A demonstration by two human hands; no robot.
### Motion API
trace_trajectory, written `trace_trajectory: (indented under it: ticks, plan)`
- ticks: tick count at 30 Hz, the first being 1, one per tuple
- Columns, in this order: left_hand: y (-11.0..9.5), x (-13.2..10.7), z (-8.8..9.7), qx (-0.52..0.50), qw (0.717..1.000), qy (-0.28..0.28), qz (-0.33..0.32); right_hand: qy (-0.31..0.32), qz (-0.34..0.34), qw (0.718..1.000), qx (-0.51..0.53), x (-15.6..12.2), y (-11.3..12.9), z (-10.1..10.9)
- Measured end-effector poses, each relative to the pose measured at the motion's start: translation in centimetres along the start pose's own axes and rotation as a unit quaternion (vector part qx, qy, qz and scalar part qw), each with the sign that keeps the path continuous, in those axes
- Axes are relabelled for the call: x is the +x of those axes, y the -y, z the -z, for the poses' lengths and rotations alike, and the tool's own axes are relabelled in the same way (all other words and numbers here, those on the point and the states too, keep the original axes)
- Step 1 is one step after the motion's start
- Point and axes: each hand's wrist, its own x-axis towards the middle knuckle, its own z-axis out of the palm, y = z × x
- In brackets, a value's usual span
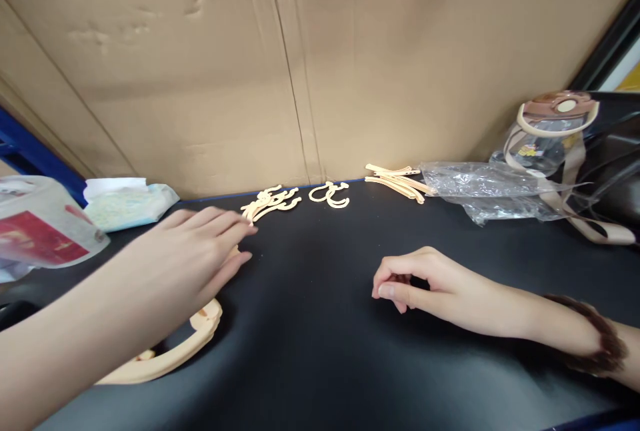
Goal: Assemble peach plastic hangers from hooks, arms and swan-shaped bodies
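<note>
My left hand (205,247) reaches across the left of the black tabletop, fingers stretched forward and thumb apart. Its fingertips are just in front of a pile of cream plastic hooks (273,203). Under my left wrist lies a stack of curved cream plastic pieces (210,324), partly covered by the forearm. A bit of cream shows beside the thumb; whether I touch it is hidden. My right hand (425,277) hovers or rests right of centre, fingers curled in and thumb against them, with nothing visible in it. Further back lie a few loose cream hooks (336,195).
A bundle of cream strips (400,181) lies by the cardboard wall (360,71). Beside it are a clear plastic bag (480,184) and a strapped drinking bottle (547,131). At left stand a tissue pack (127,204) and a white-and-red tub (50,221).
</note>
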Motion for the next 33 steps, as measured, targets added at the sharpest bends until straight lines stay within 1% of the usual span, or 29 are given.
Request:
trace_trajectory:
  ticks: [1,4,6,8,10,12,16,18,20,22,24,26,27,30,33]
  plan:
    - [-0.4,1.7,-0.3,0.052,0.998,0.038,0.0,0.0,0.003,1.0,-0.001,0.0,0.0,0.0]
    - [-0.9,5.6,-2.4,0.071,0.996,0.061,-0.004,0.0,0.009,1.0,-0.001,-0.1,0.1,0.1]
    - [-0.8,7.0,-3.8,0.076,0.995,0.071,-0.002,0.004,0.011,1.0,-0.011,-0.1,0.2,0.1]
    - [-0.6,7.6,-4.7,0.078,0.994,0.076,-0.014,0.009,0.018,0.999,-0.034,-0.1,0.2,0.1]
    - [-0.7,7.8,-4.9,0.081,0.994,0.073,-0.03,0.012,0.037,0.997,-0.071,-0.1,0.1,0.0]
    - [-1.2,7.6,-4.5,0.087,0.994,0.06,-0.04,0.017,0.068,0.99,-0.12,-0.1,0.0,-0.1]
    - [-3.3,6.4,-3.4,0.092,0.994,0.032,-0.056,0.021,0.113,0.973,-0.2,-0.2,-0.2,-0.2]
    - [-4.6,5.6,-3.0,0.088,0.994,0.004,-0.064,-0.004,0.119,0.964,-0.239,-0.1,-0.2,0.0]
    - [-5.8,4.9,-2.6,0.068,0.995,-0.02,-0.07,-0.049,0.124,0.947,-0.293,0.4,-0.2,0.4]
    - [-6.6,4.3,-2.2,0.025,0.997,-0.032,-0.062,-0.095,0.124,0.923,-0.352,1.5,-0.3,1.1]
    - [-6.8,4.3,-1.9,-0.031,0.998,-0.027,-0.042,-0.12,0.117,0.893,-0.418,3.2,-0.7,1.8]
    - [-6.3,4.7,-1.8,-0.067,0.997,-0.007,-0.029,-0.123,0.105,0.852,-0.498,5.5,-1.2,2.5]
    - [-5.8,5.1,-1.9,-0.069,0.997,0.003,-0.032,-0.127,0.1,0.844,-0.511,6.7,-1.5,2.7]
    - [-3.9,6.5,-2.6,-0.059,0.996,0.022,-0.055,-0.139,0.08,0.841,-0.516,10.4,-2.6,2.8]
    - [-2.3,7.6,-3.5,-0.036,0.996,0.047,-0.07,-0.15,0.048,0.85,-0.503,13.1,-3.4,2.6]
